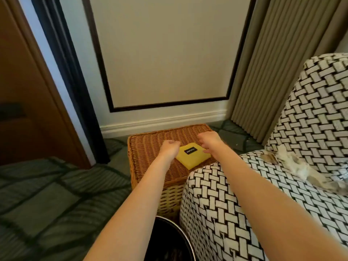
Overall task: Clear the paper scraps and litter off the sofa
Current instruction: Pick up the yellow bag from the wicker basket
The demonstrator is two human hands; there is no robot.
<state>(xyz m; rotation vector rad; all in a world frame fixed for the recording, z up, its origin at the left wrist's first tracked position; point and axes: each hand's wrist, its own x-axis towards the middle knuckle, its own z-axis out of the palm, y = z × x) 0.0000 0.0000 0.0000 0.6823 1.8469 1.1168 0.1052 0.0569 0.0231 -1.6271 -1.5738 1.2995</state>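
Beside the sofa (pixel 244 194) arm, on top of a wicker basket (pixel 150 147), lies a yellow cloth (pixel 192 154) with a small dark label, and I have both hands stretched out to it. My left hand (pixel 169 147) is loosely curled at the cloth's left corner, touching or just short of it; I cannot tell which. My right hand (pixel 209 143) has its fingers spread and resting on the cloth's far right edge. The hands are apart, one at each side, and neither is clamped on anything yet.

I judge the step to be picking up the cloth, perhaps to wipe or gather with. To do it well I would pinch one corner with the left, slide the right fingers under the opposite edge, and lift it flat so it does not snag on the weave.

The litter (pixel 301 166) itself sits well to the right, on the sofa seat close to where seat meets backrest: a pale, fluffy heap of white and greyish-brown scraps, crumpled and light-looking, blurred at this angle. It looks loose enough to scatter if swept hard, so slow gathering strokes toward one spot seem wise. A dark round bin (pixel 169 240) stands at the bottom of view, just beside the sofa arm, handy for the drop.
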